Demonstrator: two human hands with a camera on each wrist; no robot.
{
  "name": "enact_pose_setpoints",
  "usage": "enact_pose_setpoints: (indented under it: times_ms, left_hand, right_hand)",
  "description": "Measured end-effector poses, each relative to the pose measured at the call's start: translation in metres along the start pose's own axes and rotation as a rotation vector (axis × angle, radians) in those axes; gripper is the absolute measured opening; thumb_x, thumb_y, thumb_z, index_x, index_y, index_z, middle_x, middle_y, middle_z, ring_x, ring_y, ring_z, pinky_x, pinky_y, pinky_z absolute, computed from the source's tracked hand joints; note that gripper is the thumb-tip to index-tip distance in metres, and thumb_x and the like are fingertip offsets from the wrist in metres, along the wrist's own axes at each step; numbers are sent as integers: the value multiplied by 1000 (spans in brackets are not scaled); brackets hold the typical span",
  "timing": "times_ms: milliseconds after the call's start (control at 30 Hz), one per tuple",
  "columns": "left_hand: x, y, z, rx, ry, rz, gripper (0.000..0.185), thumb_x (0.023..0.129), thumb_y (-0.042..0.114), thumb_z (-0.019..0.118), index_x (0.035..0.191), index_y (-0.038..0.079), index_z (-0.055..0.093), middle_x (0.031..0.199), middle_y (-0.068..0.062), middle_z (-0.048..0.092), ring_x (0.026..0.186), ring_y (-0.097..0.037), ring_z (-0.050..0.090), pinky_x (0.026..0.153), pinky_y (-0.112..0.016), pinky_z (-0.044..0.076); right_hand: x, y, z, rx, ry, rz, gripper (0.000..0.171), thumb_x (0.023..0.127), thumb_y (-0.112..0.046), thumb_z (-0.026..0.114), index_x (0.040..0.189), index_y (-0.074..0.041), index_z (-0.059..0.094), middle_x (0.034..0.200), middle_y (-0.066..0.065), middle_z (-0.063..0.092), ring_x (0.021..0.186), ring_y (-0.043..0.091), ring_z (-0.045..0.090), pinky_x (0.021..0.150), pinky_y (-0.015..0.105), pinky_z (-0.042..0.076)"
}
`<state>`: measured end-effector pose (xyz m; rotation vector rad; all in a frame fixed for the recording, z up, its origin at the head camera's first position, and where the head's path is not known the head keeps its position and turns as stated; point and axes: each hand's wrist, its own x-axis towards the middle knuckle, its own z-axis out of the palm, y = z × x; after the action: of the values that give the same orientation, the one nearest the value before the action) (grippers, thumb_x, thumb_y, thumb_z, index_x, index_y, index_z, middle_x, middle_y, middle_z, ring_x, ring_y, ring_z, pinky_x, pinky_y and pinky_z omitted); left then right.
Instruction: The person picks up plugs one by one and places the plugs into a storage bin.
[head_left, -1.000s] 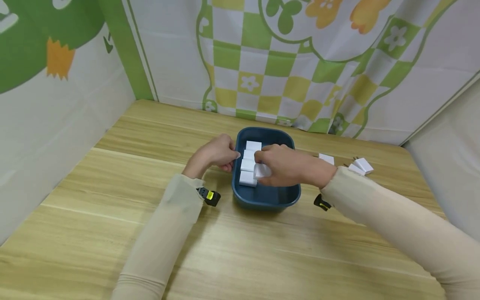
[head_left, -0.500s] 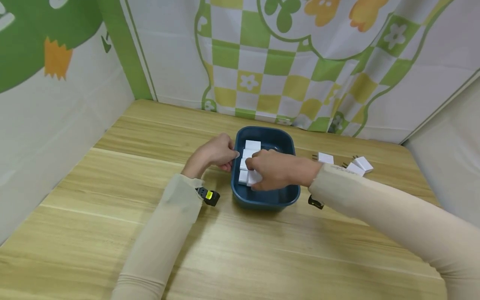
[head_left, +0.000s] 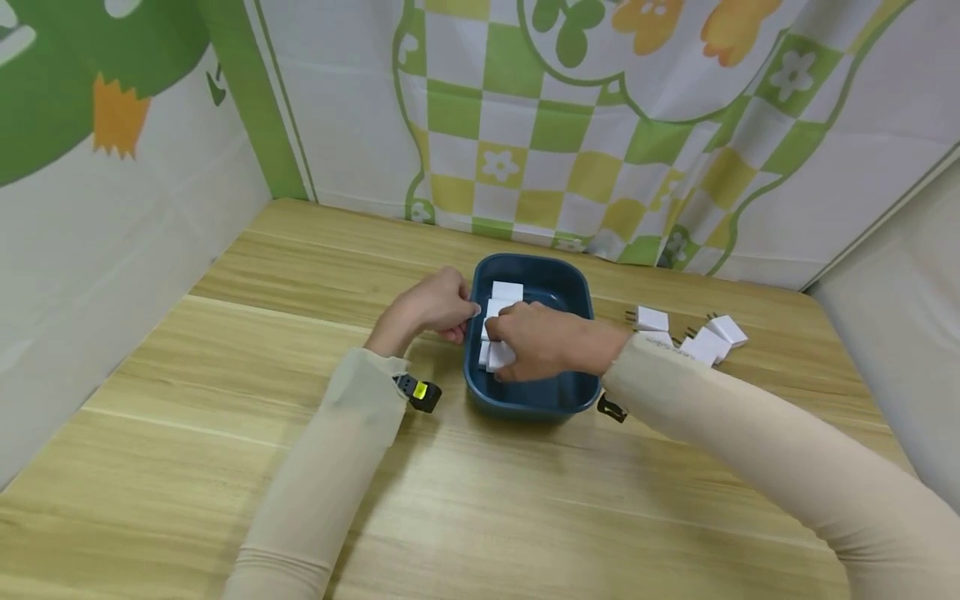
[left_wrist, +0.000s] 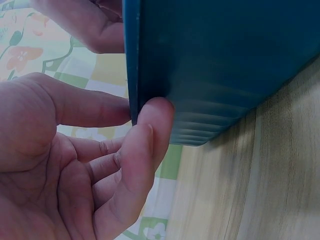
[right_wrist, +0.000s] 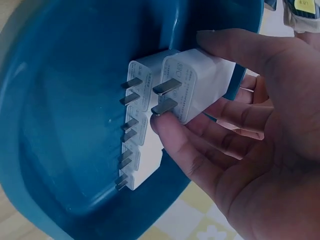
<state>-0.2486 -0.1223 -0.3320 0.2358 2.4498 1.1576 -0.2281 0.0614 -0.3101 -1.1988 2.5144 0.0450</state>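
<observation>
A dark blue plastic bin (head_left: 534, 407) stands on the wooden table, holding a row of white charger plugs (head_left: 507, 291) along its left wall. My left hand (head_left: 438, 304) pinches the bin's left rim between thumb and forefinger, as the left wrist view shows against the bin wall (left_wrist: 225, 55). Reaching inside from the right, my right hand (head_left: 543, 337) grips another white charger plug (right_wrist: 200, 82) between thumb and fingers. Its two metal prongs point away from the palm. It overlaps the near end of the row (right_wrist: 142, 165), whose prongs face the same way.
Several more white charger plugs (head_left: 652, 318) lie loose on the table right of the bin, some partly behind the right sleeve (head_left: 697, 392). A checked green and yellow curtain (head_left: 555, 125) hangs at the table's back edge.
My right hand has moved left and slightly toward me inside the bin, bringing the held charger plug over the near end of the row. My left hand has stayed at the rim.
</observation>
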Motion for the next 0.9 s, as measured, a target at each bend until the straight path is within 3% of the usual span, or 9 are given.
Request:
enact_pose_setpoints:
  times_ms: [433, 667, 900]
  left_hand:
    - [1, -1, 1, 9, 7, 8, 27, 101, 8, 53, 76, 0, 60, 60, -8, 62, 49, -14, 61, 51, -24, 54]
    - [1, -2, 1, 16, 12, 2, 30, 102, 9, 54, 73, 1, 59, 61, -8, 62, 50, -14, 62, 52, -25, 55]
    - [1, -1, 0, 12, 7, 9, 30, 101, 8, 53, 73, 1, 58, 59, -7, 62, 49, -13, 61, 52, -25, 55]
  right_hand:
    - [9, -3, 6, 11, -58, 8, 42, 92, -32, 74, 123, -5, 66, 115, 9, 65, 95, 21, 62, 80, 36, 54]
    - [15, -9, 8, 17, -81, -12, 23, 93, -27, 74, 106, -11, 66, 94, 0, 63, 80, 15, 61, 68, 30, 51]
    - [18, -11, 7, -1, -99, 1, 20, 92, -26, 75, 100, -10, 65, 84, 0, 61, 71, 15, 61, 62, 29, 50]
